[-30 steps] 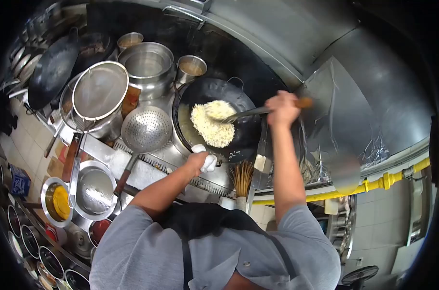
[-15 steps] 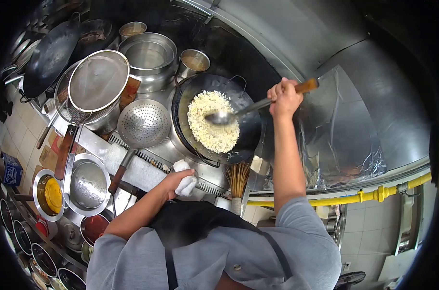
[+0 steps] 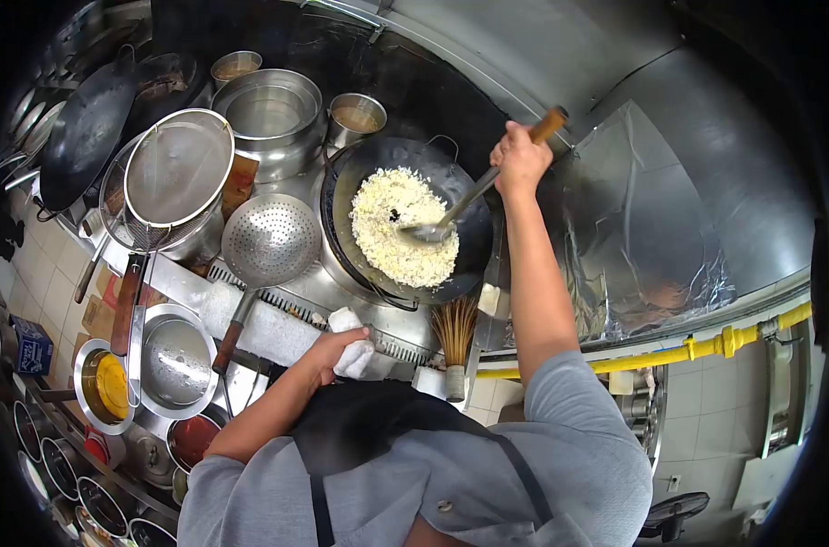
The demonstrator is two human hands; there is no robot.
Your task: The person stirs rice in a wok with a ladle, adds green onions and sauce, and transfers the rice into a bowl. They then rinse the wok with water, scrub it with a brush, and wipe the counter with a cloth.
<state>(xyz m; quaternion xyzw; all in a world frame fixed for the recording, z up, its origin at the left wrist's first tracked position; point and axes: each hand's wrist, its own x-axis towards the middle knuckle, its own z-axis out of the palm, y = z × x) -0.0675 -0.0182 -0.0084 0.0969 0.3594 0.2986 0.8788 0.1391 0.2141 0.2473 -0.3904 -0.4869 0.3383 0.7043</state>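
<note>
Right hand (image 3: 521,162) grips ladle (image 3: 425,233); left hand (image 3: 328,353) partly hidden by cloth (image 3: 351,343).

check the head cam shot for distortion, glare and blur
Head view: fisheye distortion bows the yellow pipe, corners fall to black; head view: bright glints on the perforated strainer; head view: the ladle looks motion-blurred over the rice.

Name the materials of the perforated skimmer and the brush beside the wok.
Skimmer: shiny metal, probably stainless steel, given its bright reflections; its brown, matt grip looks wooden.
Brush: stiff, dull plant fibre, perhaps split bamboo, judging by the tan, splayed strands.
</note>
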